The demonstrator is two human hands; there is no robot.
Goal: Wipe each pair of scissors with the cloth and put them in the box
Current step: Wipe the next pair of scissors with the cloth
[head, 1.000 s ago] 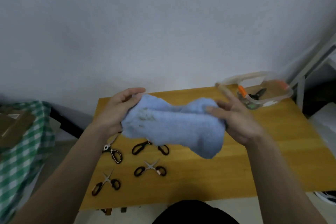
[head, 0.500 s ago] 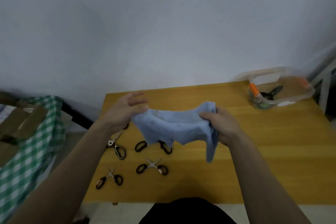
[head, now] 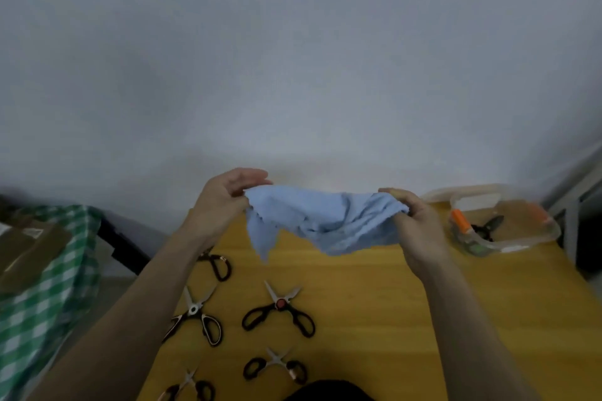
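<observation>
A light blue cloth (head: pixel 321 220) hangs stretched in the air between my hands above the wooden table (head: pixel 391 303). My left hand (head: pixel 224 202) pinches its left edge and my right hand (head: pixel 415 225) grips its right end. Several black-handled scissors lie open on the table's left half: one pair (head: pixel 195 316), another (head: pixel 280 312), a smaller pair (head: pixel 277 366), one at the front edge (head: pixel 189 387), and one partly under my left forearm (head: pixel 218 265). The clear plastic box (head: pixel 521 238) at the far right holds one dark pair of scissors (head: pixel 487 225).
An orange clip (head: pixel 461 221) sits on the box's left rim. A green checked cloth with brown cardboard (head: pixel 42 264) lies left of the table. A white wall stands behind, and a pale frame (head: pixel 573 205) stands at the far right.
The cloth was bunched between both hands; they have pulled apart and spread it out wide. The view tilted down, so more scissors show near the front edge.
</observation>
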